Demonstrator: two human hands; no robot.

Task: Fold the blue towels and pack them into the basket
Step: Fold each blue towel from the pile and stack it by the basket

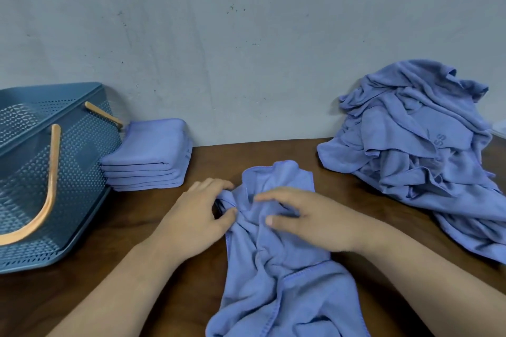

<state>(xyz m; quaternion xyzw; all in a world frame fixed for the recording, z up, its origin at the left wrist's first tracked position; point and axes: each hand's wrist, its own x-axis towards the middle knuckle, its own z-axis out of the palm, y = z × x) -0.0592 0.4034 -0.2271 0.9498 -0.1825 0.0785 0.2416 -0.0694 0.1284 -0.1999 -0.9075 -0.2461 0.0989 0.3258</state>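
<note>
Grey scuffed wall [246, 35] behind a dark wooden table [153, 205]; blue basket [82, 161] at far left; folded stack [147, 156] just beside it; loose pile [416, 150] at right; crumpled towel [273, 276] at centre, before the person. Left hand [194, 216]: grip pinching a bunched edge of the crumpled towel; right hand [309, 216]: grip released, fingers straight on the cloth. Step judged: spreading before folding; best done by finding two corners, drawing them taut, smoothing wrinkles outward, matching hems.
</note>
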